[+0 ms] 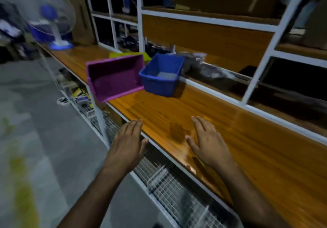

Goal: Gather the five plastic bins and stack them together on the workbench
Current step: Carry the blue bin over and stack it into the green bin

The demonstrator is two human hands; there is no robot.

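A purple bin (115, 78) lies at the front edge of the wooden workbench (221, 139), overhanging it a little. A blue bin (161, 74) stands just to its right, touching or nearly touching it. Behind both, part of a yellow-green bin (127, 54) shows. My left hand (128, 143) hovers over the bench's front edge with straight fingers and holds nothing. My right hand (207, 140) is spread flat above the benchtop, also holding nothing. Both hands are well short of the bins. The view is blurred.
A white and blue fan (53, 22) stands at the far left end of the bench. Dark bagged items (203, 64) lie behind the blue bin. White-framed shelves (208, 20) rise at the back. Wire baskets (168, 183) hang under the bench.
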